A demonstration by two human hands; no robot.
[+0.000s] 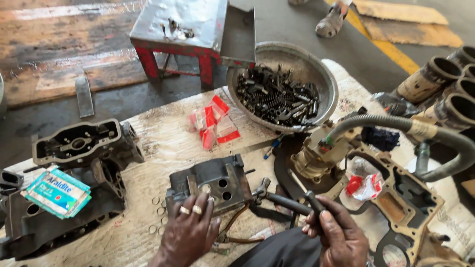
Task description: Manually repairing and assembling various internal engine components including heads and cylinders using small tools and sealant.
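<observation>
Fingers of the left hand press flat, open, on the dark engine block to steady it, while the right hand at 5 o'clock grips one black-handled tool against it, beyond which, at 1 o'clock, one metal basin holds loose bolts.

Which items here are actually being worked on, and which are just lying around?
In hand:
left hand on the dark metal block
right hand gripping the black-handled tool

Lying about:
bowl of bolts and springs
red-and-white packets
blue-green glue box
red stool
</observation>
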